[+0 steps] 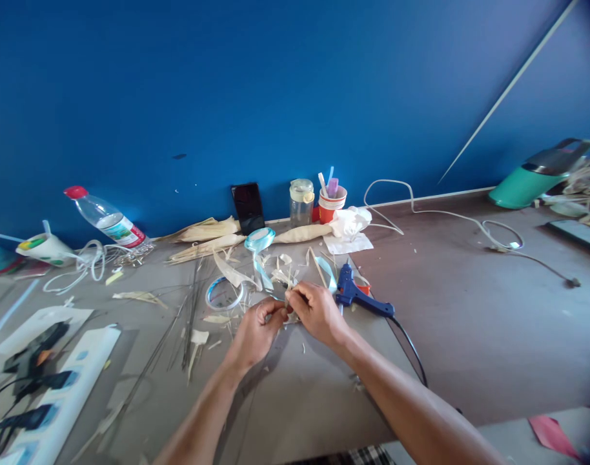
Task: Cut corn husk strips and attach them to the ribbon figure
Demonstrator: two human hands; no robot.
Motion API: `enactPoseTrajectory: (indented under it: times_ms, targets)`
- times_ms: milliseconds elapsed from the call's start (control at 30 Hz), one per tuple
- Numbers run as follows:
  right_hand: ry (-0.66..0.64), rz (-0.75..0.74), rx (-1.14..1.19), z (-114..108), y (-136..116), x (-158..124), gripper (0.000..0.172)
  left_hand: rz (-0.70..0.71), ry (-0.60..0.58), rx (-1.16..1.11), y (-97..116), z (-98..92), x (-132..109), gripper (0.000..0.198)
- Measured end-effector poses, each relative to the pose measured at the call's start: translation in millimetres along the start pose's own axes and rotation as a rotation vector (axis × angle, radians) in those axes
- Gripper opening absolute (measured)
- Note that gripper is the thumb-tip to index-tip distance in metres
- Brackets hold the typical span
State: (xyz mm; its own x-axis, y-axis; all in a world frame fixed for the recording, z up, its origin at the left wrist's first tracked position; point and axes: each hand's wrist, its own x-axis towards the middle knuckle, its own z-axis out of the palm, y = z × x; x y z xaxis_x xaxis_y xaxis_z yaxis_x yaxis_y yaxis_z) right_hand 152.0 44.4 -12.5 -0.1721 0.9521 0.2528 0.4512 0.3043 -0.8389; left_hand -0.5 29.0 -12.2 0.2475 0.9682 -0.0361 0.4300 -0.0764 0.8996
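My left hand (257,330) and my right hand (319,310) meet above the middle of the table, fingertips pinched together. Between them a thin pale strip (289,284), perhaps dried husk, points upward; its lower end is hidden by my fingers. Just right of my right hand lies a blue hot glue gun (360,294). A roll of light blue ribbon (260,239) stands beyond my hands, its loose end trailing toward them. Left of them sits a blue-and-white tape ring (224,294). Scraps of husk lie around and beneath my fingers.
Dried corn husks (205,229), a phone (248,208), a glass jar (301,203) and red paper cups (332,205) line the blue wall. Thin wires (191,316) lie left. A power strip (75,381) occupies the front left, a tilted bottle (113,223) the back left. A white cable (445,212) crosses the right.
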Motion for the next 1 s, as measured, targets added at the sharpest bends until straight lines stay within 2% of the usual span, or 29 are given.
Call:
enactPoseTrajectory:
  times_ms: [300, 733, 867, 1000]
  targets:
    - [0.053, 0.015, -0.041, 0.4, 0.4, 0.7, 0.032, -0.075, 0.065, -0.099, -1.9, 2.1, 0.8, 0.021]
    - [0.052, 0.058, -0.038, -0.4, -0.2, -0.2, 0.036, 0.03, 0.125, -0.003, 1.5, 6.9, -0.6, 0.019]
    - [0.048, 0.073, -0.019, 1.8, 2.5, -0.5, 0.037, -0.031, 0.097, -0.061, 0.4, 5.3, 1.0, 0.02]
    - [0.038, 0.075, 0.034, 4.1, 4.2, -0.8, 0.038, -0.132, 0.061, -0.22, -2.0, 3.9, 2.6, 0.022]
